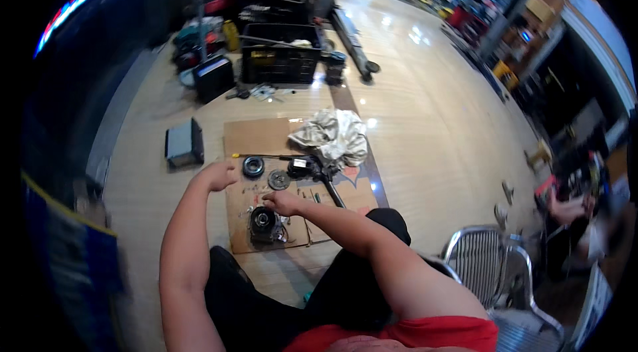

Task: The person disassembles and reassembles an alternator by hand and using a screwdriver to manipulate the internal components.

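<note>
On a flat cardboard sheet (pixel 262 131) in front of me lie several mechanical parts. My left hand (pixel 219 176) hovers by the sheet's left edge, near a dark ring-shaped pulley (pixel 253 166); its fingers look loosely apart, with nothing visible in them. Just above a round, dark machine housing (pixel 263 220) is my right hand (pixel 282 204), fingers curled together; whatever they may pinch is too small to tell. Between the pulley and the housing sits a flat metal disc (pixel 278 180). A dark tool with a long handle (pixel 323 178) lies to the right.
A crumpled whitish cloth (pixel 332 138) covers the sheet's far right corner. Left of the sheet stands a grey box (pixel 184 143). Black crates (pixel 280 63) and a black battery-like box (pixel 213 78) are farther back. A metal chair (pixel 482 265) stands near right.
</note>
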Demonstrator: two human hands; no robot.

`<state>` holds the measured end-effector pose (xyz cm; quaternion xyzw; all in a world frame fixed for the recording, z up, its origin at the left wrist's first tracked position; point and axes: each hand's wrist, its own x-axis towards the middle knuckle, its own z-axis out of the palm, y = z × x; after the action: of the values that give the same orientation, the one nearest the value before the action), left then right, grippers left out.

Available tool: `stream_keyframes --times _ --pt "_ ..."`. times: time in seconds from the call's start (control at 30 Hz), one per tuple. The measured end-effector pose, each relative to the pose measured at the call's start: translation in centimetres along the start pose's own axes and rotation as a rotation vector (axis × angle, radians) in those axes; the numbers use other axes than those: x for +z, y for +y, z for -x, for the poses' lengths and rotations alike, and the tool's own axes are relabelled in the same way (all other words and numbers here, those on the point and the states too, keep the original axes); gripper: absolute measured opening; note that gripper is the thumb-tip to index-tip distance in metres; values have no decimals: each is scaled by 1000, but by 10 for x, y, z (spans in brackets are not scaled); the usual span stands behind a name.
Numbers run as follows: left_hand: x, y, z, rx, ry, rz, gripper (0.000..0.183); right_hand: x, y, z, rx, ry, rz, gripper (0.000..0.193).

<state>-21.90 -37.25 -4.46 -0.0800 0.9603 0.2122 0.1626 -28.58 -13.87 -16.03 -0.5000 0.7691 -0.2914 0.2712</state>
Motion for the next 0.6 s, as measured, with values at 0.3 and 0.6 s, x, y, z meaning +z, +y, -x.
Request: stream_keyframes --times 0.3,0.6 --pt "-2 51 -24 38 -75 83 49 -7 51 13 115 122 100 40" --pt "15 44 -21 17 -133 -16 51 -10 35 16 -49 -71 456 27"
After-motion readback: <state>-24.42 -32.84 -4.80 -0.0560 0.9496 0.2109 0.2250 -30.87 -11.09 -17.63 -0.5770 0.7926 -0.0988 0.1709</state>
